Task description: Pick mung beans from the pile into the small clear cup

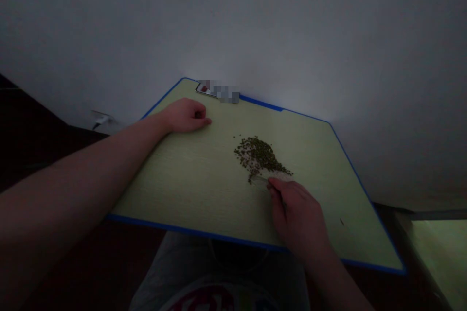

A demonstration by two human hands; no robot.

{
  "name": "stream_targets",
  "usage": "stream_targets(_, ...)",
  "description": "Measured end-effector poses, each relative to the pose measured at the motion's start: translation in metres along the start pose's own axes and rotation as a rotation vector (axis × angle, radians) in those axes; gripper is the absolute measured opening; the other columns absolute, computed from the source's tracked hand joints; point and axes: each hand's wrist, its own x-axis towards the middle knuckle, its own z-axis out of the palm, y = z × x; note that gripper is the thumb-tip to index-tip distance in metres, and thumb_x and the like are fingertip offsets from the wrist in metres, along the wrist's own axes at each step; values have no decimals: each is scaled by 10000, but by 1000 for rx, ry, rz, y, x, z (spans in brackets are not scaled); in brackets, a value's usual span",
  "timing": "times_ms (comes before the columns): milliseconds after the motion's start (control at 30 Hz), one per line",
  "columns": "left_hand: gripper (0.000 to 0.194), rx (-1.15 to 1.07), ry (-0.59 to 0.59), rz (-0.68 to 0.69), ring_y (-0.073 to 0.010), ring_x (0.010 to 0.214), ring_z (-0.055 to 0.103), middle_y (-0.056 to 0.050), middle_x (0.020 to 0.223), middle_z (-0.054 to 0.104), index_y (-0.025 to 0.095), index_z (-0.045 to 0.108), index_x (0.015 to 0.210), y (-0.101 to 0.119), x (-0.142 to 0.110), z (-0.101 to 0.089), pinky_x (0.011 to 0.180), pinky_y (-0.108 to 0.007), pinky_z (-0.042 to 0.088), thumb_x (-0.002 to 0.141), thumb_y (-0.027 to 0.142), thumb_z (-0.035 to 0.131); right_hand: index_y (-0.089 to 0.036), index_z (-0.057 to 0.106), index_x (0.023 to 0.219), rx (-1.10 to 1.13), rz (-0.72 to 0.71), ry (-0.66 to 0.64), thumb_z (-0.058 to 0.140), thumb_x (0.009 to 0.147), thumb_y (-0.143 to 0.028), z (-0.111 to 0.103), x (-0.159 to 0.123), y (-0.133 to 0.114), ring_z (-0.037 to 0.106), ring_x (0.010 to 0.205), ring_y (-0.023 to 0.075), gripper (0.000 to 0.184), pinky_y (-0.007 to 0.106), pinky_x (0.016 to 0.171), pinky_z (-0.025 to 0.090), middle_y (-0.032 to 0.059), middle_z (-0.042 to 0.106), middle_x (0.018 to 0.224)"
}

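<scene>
Small green beans [260,152] lie in a loose pile on the pale yellow tabletop [182,180], with pale grains [279,175] mixed in and along the near edge. My right hand [297,209] pinches a slim, pale, spoon-like utensil [260,180]. Its far end touches the near-left fringe of the pile, where a few beans lie; dim light hides its exact shape. To the left of the pile, my left hand [188,115] rests on the table with curled fingers and nothing visible in it.
A phone-like flat object [206,90], partly blurred out, lies at the table's back edge against the wall [255,24]. A small dark sliver [342,222] is at the right. Blue trim borders the table. A plug [102,120] sits low on the left wall.
</scene>
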Motion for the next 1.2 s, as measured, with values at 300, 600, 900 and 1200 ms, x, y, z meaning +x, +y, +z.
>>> stream_targets(300,422,35,-29,-20,-145,594,489,-22,608,583,163,662,755,0,1,0,598,-277,322,768,541,475,-88,665,1057,3,36,4,464,907,-141,1,0,3,656,824,233,256,387,764,550,119,725,897)
stream_targets(600,422,20,-19,-7,-133,560,462,-11,584,564,169,629,711,0,0,0,567,-276,300,764,554,465,-116,660,1051,16,36,-3,452,911,-155,2,7,3,660,827,236,254,398,758,550,110,728,900)
stream_targets(900,396,14,8,9,-113,535,453,7,551,545,172,601,672,-1,1,1,538,-256,290,764,540,485,-125,660,1074,14,60,-1,448,916,-168,3,6,6,667,873,239,268,406,803,545,116,732,955)
stream_targets(1200,409,35,-12,11,-124,549,453,-2,574,552,171,609,688,0,1,0,550,-265,295,765,547,467,-154,661,1076,60,33,-29,425,913,-158,2,10,6,655,869,241,287,416,772,539,105,725,935)
